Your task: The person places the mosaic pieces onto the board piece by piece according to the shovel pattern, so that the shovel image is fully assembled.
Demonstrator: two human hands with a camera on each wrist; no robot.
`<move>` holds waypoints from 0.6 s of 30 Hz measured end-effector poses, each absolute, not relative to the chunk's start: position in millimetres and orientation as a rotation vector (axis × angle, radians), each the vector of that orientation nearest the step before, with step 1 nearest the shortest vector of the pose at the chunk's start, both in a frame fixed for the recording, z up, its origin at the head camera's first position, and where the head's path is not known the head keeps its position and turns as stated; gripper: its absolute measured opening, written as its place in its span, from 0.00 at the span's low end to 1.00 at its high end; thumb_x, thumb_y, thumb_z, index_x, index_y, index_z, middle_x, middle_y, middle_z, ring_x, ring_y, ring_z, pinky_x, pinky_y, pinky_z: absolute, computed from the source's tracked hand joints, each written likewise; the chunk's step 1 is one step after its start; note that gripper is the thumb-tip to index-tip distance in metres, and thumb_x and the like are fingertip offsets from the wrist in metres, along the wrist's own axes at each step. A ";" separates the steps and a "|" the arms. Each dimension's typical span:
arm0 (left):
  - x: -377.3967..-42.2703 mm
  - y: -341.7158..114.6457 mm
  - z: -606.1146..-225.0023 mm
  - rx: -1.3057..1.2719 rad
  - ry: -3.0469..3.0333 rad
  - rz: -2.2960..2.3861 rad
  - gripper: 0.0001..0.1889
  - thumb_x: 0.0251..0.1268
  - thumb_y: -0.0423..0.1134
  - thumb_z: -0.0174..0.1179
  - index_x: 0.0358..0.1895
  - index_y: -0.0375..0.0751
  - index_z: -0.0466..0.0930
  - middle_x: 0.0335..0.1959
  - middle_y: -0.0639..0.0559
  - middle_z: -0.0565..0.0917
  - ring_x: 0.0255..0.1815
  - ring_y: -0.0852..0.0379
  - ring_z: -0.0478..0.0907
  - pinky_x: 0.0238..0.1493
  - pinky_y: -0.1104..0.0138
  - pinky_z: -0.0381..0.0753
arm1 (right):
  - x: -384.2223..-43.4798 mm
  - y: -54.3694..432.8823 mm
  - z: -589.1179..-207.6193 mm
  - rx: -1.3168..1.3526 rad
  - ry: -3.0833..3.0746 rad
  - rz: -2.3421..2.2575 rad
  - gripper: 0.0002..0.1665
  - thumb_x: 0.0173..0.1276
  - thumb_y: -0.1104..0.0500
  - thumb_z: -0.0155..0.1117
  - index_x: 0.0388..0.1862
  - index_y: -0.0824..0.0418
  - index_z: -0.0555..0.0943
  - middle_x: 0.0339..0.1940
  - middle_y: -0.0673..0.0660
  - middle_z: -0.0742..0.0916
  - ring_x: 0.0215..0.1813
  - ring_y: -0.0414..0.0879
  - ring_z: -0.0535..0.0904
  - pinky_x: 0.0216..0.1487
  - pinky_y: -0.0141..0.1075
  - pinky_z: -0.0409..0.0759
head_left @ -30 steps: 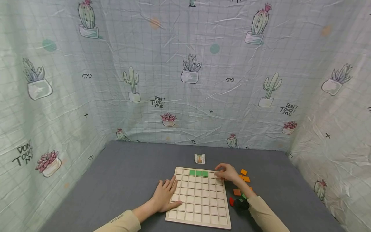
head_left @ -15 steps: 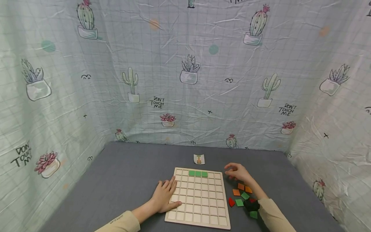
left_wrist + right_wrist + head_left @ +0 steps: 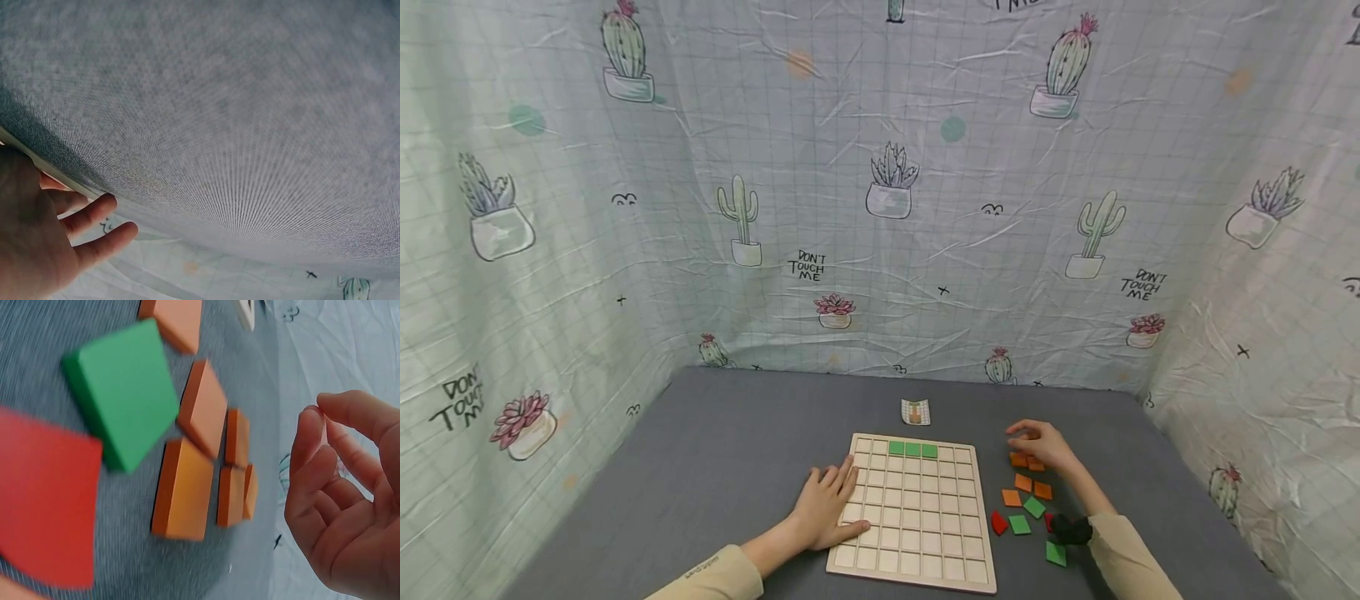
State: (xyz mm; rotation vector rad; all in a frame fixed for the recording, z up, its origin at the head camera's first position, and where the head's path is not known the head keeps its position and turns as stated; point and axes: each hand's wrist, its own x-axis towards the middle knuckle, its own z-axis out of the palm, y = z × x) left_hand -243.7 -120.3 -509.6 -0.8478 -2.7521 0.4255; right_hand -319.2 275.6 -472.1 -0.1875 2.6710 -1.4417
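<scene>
With left grip (image 3: pixel 826 510) spread on board (image 3: pixel 914 515), right grip (image 3: pixel 1042 443) loosely curled, empty, beware knocking close-set orange tiles (image 3: pixel 1023 482), right of board, through off-centre pinching.

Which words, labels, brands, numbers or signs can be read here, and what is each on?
"DON'T TOUCH ME": curtain, middle and right; the left copy is distorted by folds.
Lettering cut off at the head view's top: same curtain, incomplete.
"x": small marks on the curtain.
Left sleeve: print too small to read.
Card: no text legible.
Board, tiles: none visible.
</scene>
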 end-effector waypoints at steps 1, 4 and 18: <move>-243.5 -120.2 -509.6 -0.846 -2.755 0.425 0.45 0.56 0.73 0.27 0.65 0.42 0.60 0.68 0.44 0.60 0.57 0.50 0.67 0.50 0.52 0.65 | -319.5 277.6 -473.0 -0.167 2.680 -1.431 0.20 0.61 0.60 0.58 0.49 0.72 0.74 0.33 0.66 0.84 0.26 0.49 0.77 0.25 0.39 0.72; -242.9 -120.0 -509.3 -0.840 -2.755 0.430 0.45 0.56 0.73 0.28 0.65 0.42 0.60 0.68 0.44 0.60 0.57 0.50 0.67 0.50 0.52 0.65 | -322.4 283.5 -476.2 -0.091 2.713 -1.395 0.19 0.60 0.60 0.59 0.48 0.71 0.75 0.32 0.63 0.84 0.28 0.47 0.79 0.27 0.39 0.75; -244.5 -121.1 -513.2 -0.836 -2.731 0.448 0.45 0.55 0.74 0.26 0.65 0.42 0.61 0.67 0.45 0.61 0.56 0.51 0.67 0.48 0.53 0.65 | -333.1 308.8 -481.8 0.013 2.800 -1.242 0.19 0.60 0.59 0.59 0.47 0.69 0.76 0.25 0.58 0.84 0.24 0.42 0.77 0.25 0.36 0.73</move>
